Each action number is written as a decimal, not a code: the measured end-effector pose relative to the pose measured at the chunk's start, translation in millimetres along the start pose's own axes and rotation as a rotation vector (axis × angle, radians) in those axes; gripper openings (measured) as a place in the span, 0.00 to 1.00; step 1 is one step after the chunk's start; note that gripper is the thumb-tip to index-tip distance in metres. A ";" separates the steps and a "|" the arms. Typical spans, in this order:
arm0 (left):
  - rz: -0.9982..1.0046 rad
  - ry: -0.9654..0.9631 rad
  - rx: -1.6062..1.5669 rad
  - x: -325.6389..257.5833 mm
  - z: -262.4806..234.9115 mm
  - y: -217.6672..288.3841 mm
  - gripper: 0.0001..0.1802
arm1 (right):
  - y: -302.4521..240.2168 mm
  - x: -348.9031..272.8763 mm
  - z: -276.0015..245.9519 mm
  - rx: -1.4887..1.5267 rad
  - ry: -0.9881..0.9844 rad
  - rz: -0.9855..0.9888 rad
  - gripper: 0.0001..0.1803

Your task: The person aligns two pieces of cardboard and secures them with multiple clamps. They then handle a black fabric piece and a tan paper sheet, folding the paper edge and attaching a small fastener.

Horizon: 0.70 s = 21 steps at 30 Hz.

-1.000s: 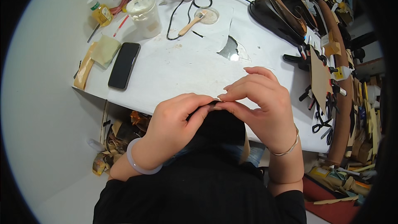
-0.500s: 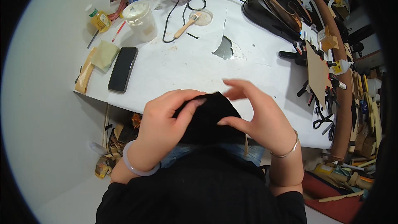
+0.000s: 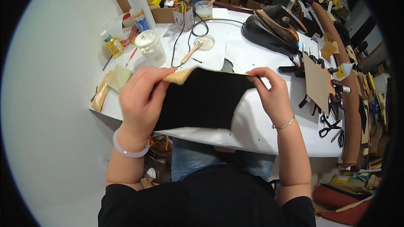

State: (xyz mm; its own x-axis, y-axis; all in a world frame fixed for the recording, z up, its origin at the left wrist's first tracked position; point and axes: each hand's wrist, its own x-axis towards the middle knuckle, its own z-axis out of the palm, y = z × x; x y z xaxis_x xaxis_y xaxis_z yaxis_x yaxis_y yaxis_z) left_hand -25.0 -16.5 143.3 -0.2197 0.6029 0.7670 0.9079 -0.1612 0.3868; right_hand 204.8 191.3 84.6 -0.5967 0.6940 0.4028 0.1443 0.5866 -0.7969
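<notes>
A thin black sheet (image 3: 204, 101), fabric or leather, is stretched between my hands over the table's near edge. Its upper left edge folds over and shows a tan reverse side. My left hand (image 3: 142, 96) is closed on that left edge, thumb pressed against the fingers. At the sheet's upper right corner, my right hand (image 3: 271, 94) pinches it between thumb and fingertips. The lower edge hangs free above my lap. Beyond the sheet, on the white table, lies a wooden-handled brush (image 3: 191, 53) with its bristles on a round shallow dish (image 3: 207, 43).
A black iron (image 3: 273, 27) rests on its base at the back right, its cord looping leftward. Clamps hold a tan board (image 3: 316, 82) near black scissors (image 3: 329, 127) on the right. A white tub (image 3: 150, 49) and a yellow bottle (image 3: 112, 45) stand at the left.
The black sheet was bunched close to me; now it is spread wide and raised farther forward. My right hand, open before, has gripped its right corner. The view has tilted up.
</notes>
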 end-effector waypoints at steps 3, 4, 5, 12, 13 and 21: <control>0.360 -0.026 0.083 15.0 -23.3 30.7 0.11 | -11.9 12.5 -17.7 -0.188 0.231 -0.374 0.11; 0.424 -0.082 0.124 12.3 -27.9 42.4 0.11 | -12.0 11.3 -22.0 -0.235 0.291 -0.461 0.13; 0.478 -0.109 0.124 4.9 -24.1 48.0 0.11 | -7.2 5.8 -25.6 -0.271 0.319 -0.494 0.14; 0.423 -0.491 0.066 -103.8 60.7 35.0 0.06 | 71.2 -86.4 -23.6 -0.573 0.080 -0.191 0.18; 0.387 -0.546 0.057 -121.5 73.1 31.7 0.07 | 73.8 -100.9 -18.5 -0.620 0.062 -0.131 0.19; 0.300 -0.722 -0.042 -167.4 110.8 40.7 0.25 | 10.8 -209.1 0.2 0.104 0.073 0.632 0.05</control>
State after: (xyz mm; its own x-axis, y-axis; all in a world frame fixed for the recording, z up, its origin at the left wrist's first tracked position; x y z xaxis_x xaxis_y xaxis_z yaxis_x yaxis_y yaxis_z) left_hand 88.3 -37.5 -26.0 0.3322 0.8857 0.3243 0.8745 -0.4181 0.2460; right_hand 330.9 52.4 -8.3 -0.3657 0.9214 -0.1315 0.3710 0.0147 -0.9285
